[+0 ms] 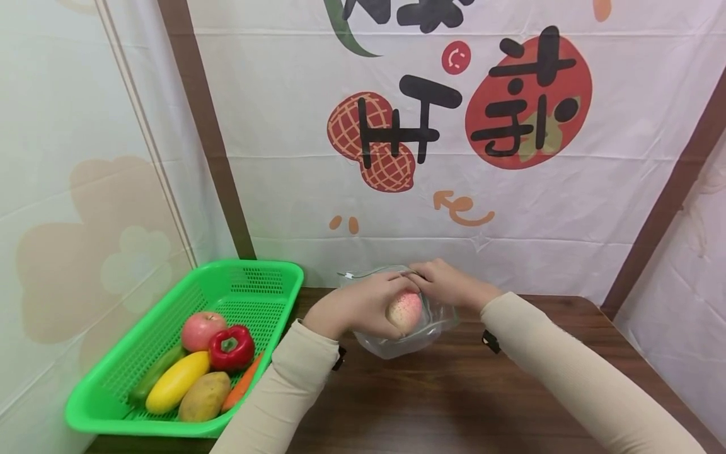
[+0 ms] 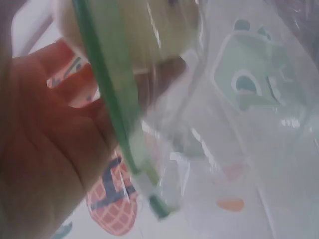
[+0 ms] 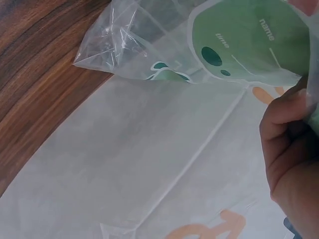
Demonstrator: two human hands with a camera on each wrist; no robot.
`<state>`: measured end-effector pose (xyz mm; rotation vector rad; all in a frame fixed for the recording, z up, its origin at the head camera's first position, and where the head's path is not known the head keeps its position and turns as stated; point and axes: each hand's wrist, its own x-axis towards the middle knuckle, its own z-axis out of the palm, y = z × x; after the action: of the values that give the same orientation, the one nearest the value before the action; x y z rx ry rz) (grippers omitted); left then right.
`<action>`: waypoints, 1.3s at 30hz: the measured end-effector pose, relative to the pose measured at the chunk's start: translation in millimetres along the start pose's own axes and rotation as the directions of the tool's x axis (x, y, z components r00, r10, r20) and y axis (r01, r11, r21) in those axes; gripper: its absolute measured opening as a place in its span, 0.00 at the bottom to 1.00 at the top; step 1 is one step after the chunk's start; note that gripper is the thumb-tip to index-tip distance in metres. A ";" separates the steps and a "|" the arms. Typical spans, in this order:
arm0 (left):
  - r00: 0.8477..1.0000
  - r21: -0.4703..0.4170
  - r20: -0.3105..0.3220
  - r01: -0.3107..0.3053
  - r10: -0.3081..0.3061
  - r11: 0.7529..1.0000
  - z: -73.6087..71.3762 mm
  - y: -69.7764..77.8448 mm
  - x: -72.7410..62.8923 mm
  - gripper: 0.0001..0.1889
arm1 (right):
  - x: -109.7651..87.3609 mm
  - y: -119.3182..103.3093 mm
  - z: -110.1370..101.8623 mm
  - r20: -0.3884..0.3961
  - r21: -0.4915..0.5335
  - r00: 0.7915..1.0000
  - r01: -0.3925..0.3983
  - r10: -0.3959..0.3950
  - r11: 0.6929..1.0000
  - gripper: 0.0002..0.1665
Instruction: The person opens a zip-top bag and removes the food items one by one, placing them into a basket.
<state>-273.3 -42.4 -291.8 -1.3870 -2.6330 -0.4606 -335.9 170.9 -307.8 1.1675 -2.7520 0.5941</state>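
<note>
My left hand [image 1: 363,306] holds a pink and cream peach [image 1: 405,313] at the mouth of a clear zip bag [image 1: 391,348]. In the left wrist view the bag's green zip strip [image 2: 112,94] crosses in front of the peach [image 2: 164,30] and the palm. With curled fingers, my right hand [image 1: 448,282] grips the bag's upper edge. A green printed label [image 3: 244,45] shows on the bag in the right wrist view, beside the right hand [image 3: 294,144]. Its fingertips are partly hidden by the plastic.
A green plastic basket [image 1: 102,419] stands at the left. Inside lie an apple [image 1: 203,331], a red bell pepper [image 1: 232,348], a yellow oblong vegetable [image 1: 178,382], a potato-like one [image 1: 205,397], a carrot [image 1: 242,383] and a green one [image 1: 155,373]. A printed cloth [image 1: 283,189] hangs behind the wooden table [image 1: 431,403].
</note>
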 end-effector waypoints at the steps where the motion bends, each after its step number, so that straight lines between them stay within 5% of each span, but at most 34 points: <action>1: 1.000 -0.026 -0.020 -0.009 0.009 1.000 -2.7 -0.8 -2.2 0.32 | -0.6 0.5 -0.3 0.000 -0.012 1.000 0.005 -0.005 1.000 0.14; 6: 0.995 -0.095 -0.094 -0.042 0.033 0.995 -15.0 1.2 -11.0 0.33 | -4.4 0.5 -0.2 0.037 -0.108 0.998 0.060 -0.057 0.992 0.09; 15: 0.995 -0.090 -0.090 -0.040 0.031 0.995 -22.4 4.7 -16.9 0.32 | -4.2 -1.7 3.7 0.056 -0.123 0.995 0.083 -0.077 0.989 0.10; 23: 0.993 -0.026 -0.113 0.041 -0.043 0.999 -39.5 4.0 -28.5 0.32 | -5.5 -3.9 5.4 0.075 -0.094 0.994 0.090 -0.083 0.991 0.16; 31: 0.988 0.041 -0.132 0.088 -0.082 0.995 -61.3 -15.0 -51.0 0.33 | -10.9 -0.9 7.6 0.084 -0.078 0.994 0.080 -0.074 0.994 0.22; 39: 0.969 0.054 -0.136 0.216 -0.207 0.975 -76.3 -47.9 -88.2 0.34 | -13.0 0.2 6.4 0.099 -0.058 0.992 0.085 -0.079 0.995 0.22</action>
<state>-264.6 -161.7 -252.0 -1.0237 -2.6731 -0.4624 -326.5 177.3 -316.8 1.3214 -2.7628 0.4521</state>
